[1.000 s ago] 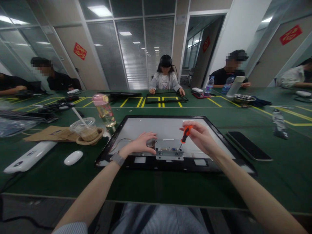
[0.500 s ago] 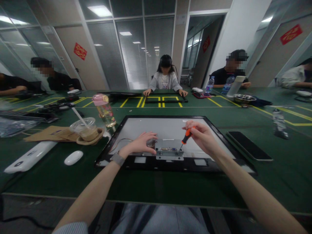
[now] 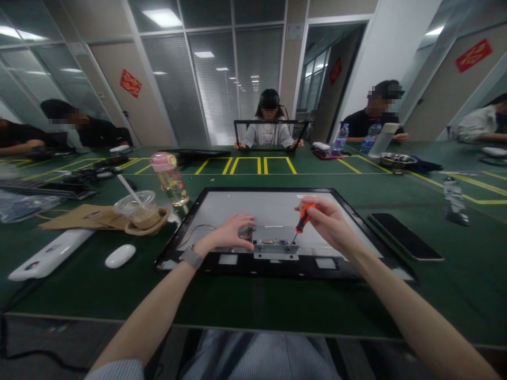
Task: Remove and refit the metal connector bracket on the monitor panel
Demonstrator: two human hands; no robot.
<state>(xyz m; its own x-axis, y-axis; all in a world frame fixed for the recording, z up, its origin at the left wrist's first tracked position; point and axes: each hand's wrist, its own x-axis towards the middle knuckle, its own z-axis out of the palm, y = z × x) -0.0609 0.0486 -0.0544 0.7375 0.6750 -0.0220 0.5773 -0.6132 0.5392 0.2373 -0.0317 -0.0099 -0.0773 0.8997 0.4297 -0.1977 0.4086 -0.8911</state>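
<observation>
Screwdriver (image 3: 303, 217) and metal bracket (image 3: 276, 249) meet near the front edge of a flat panel (image 3: 253, 203) lying on the green table (image 3: 253, 309); the tool slants, tip down, at the bracket's right end. The person's right hand (image 3: 328, 219) reaches in from the side above the panel, its thumb and fingers clamped on the screwdriver's handle. The left hand (image 3: 225, 233) lies low across the panel, thumb and fingers spread apart, the thumb tip at the bracket's left end (whether it presses on the metal, one cannot tell). The handle is orange and black, the shaft thin. The bracket is grey with a row of connectors, one of them blue; the panel is pale within a black border. A brown paper bag (image 3: 67, 219) bears dark print too small to read, and red door signs (image 3: 130, 83) carry gold characters, not clearly legible.
</observation>
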